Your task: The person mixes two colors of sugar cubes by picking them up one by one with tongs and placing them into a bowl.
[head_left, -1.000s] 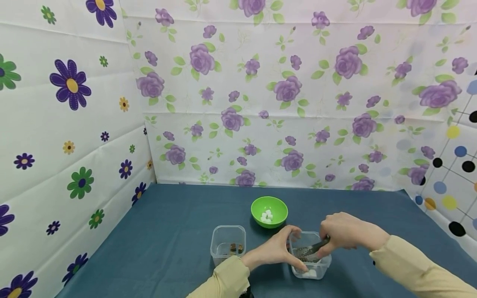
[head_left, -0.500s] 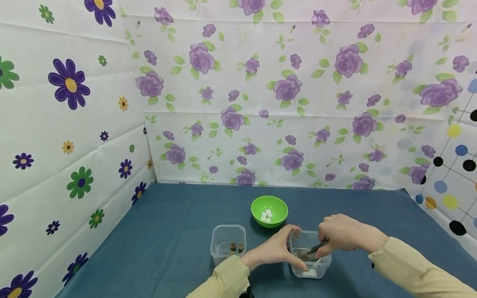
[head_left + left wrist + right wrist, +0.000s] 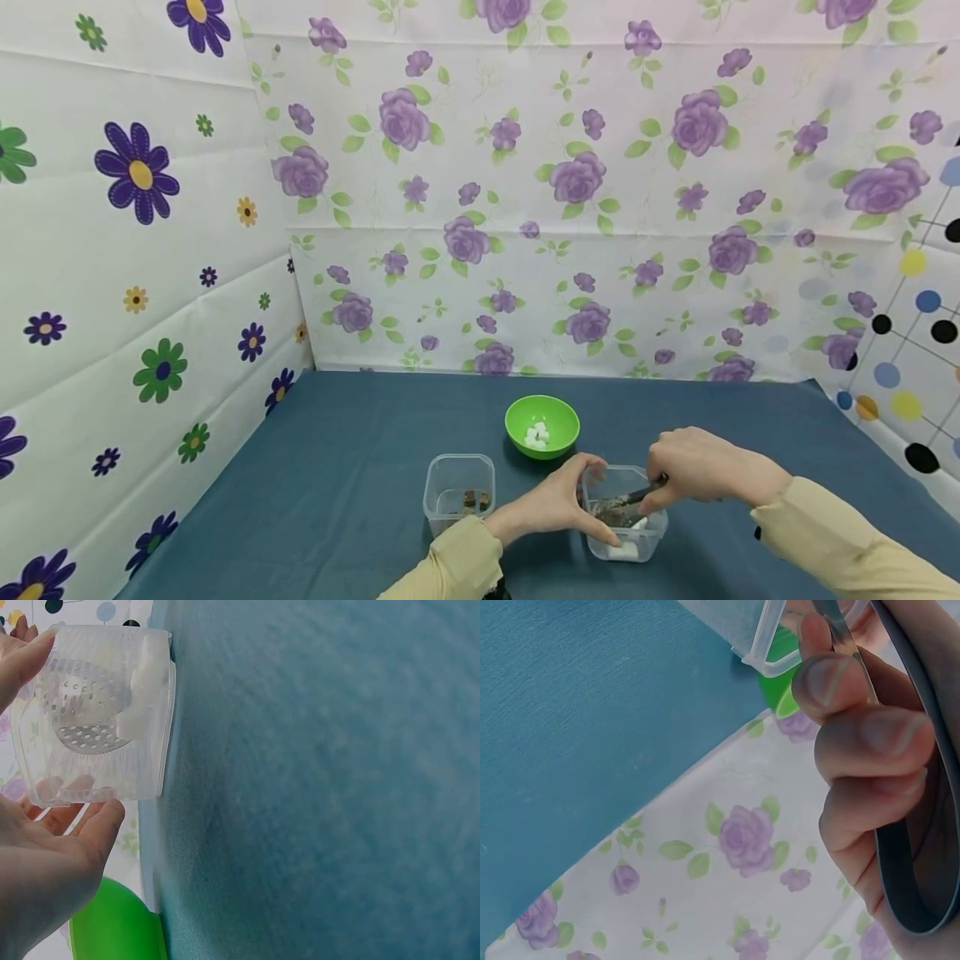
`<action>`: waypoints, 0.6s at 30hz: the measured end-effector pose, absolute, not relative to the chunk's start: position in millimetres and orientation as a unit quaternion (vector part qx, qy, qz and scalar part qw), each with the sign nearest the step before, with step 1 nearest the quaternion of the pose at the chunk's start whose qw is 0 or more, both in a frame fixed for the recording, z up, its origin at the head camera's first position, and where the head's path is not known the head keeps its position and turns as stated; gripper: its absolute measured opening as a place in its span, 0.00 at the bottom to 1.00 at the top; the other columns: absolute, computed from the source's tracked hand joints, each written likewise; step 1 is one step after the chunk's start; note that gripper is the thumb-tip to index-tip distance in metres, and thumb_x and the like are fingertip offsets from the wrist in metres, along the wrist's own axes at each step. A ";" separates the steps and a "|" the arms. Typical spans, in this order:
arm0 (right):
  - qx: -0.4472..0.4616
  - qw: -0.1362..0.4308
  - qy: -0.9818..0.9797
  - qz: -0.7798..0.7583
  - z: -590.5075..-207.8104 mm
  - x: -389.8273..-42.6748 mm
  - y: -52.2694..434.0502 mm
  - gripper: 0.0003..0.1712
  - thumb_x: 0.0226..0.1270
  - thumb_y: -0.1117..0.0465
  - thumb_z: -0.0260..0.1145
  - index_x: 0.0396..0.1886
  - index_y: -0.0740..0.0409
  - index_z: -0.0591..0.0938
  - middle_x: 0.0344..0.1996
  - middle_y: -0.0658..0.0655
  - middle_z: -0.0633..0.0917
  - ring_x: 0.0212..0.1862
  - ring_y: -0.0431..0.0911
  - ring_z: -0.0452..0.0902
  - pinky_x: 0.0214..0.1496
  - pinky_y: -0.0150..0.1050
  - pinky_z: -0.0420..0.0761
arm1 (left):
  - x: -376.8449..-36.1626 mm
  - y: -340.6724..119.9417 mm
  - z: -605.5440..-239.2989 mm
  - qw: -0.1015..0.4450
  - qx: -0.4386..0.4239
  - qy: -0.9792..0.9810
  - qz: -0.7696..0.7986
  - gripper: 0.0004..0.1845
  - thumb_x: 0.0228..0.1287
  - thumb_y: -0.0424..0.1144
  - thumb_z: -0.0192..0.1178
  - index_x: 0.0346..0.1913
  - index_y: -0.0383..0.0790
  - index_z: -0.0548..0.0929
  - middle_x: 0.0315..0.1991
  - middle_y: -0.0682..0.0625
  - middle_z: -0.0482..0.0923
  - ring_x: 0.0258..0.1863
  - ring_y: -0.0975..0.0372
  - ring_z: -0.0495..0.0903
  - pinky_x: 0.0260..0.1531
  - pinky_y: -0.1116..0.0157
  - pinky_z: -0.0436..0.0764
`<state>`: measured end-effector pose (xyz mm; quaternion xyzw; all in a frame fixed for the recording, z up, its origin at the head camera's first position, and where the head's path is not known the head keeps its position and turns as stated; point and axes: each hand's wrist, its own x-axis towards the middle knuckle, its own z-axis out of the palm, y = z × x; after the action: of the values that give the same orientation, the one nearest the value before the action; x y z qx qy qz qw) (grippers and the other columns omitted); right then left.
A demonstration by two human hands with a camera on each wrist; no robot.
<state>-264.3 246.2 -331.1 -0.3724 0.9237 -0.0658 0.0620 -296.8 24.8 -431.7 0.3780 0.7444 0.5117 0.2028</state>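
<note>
Slanting into a clear box [image 3: 654, 543]: tongs [image 3: 633, 498], perforated head [image 3: 91, 739] inside beside white pieces [image 3: 624, 551]. Right hand [image 3: 692, 467]: fingers curled closely round the handle [image 3: 898, 877]. Left hand [image 3: 553, 502]: thumb and fingers parted to the box's width, gripping opposite sides. Beyond: green bowl [image 3: 558, 451], white cubes [image 3: 536, 436] inside. Left along the table [image 3: 360, 467]: second box [image 3: 438, 482], brown pieces [image 3: 469, 499] inside, left sleeve [image 3: 457, 560] before it.

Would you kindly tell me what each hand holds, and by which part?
The right hand holds tongs by the arms; the left hand grips a clear container by opposite sides.

floral wall [image 3: 555, 192] behind blue cloth [image 3: 330, 467]
</note>
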 end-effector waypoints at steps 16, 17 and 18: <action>-0.347 0.077 0.929 -0.097 -328.4 -263.2 262.4 0.17 0.53 0.37 0.62 0.12 0.36 0.78 0.04 0.38 0.67 0.05 0.32 0.59 0.08 0.31 0.65 | -296.1 25.1 -431.2 0.201 0.374 0.745 0.514 0.38 0.51 0.36 0.68 0.64 0.44 0.59 0.54 0.55 0.64 0.50 0.68 0.66 0.42 0.67 0.71; -0.346 0.077 0.930 -0.098 -328.3 -262.9 263.5 0.17 0.53 0.37 0.62 0.12 0.36 0.77 0.04 0.38 0.67 0.05 0.32 0.59 0.08 0.31 0.65 | -295.9 25.4 -431.3 0.200 0.374 0.746 0.513 0.38 0.51 0.36 0.68 0.64 0.43 0.59 0.54 0.55 0.64 0.50 0.68 0.66 0.42 0.67 0.71; -0.346 0.077 0.930 -0.101 -328.2 -262.8 264.8 0.17 0.53 0.37 0.62 0.12 0.36 0.77 0.04 0.38 0.67 0.05 0.32 0.59 0.08 0.31 0.65 | -295.9 25.7 -431.4 0.200 0.375 0.746 0.513 0.38 0.51 0.36 0.68 0.64 0.43 0.59 0.54 0.55 0.64 0.50 0.68 0.66 0.43 0.67 0.71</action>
<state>-262.8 264.8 -328.2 -0.3459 0.9297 -0.1006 0.0769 -295.9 25.7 -431.4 0.3748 0.7458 0.5131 0.2002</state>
